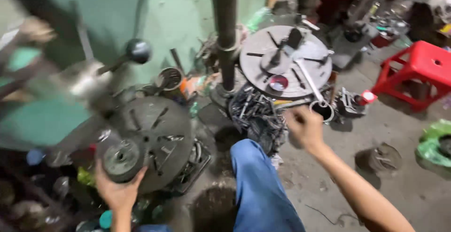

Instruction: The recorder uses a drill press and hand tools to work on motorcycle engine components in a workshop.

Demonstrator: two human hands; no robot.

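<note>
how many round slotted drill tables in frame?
2. One dark slotted table at lower left, beside the left hand holding a round metal part. One grey table upper centre, beyond the right hand. Clutter may hide others.

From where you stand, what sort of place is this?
Most likely a metalworking or machine repair workshop. A round slotted steel drill-press table sits by the left hand, a second round slotted metal table stands beside a dark steel column, and a heap of loose metal tools covers the stained concrete floor.

**Cluttered workshop floor**

Grey concrete floor point(413, 199) — stained, lower right. On it: a red plastic stool point(418, 72) at upper right, a pile of dark metal tools point(256, 114) at centre, and a green bag point(434, 142) at the right edge.
</note>
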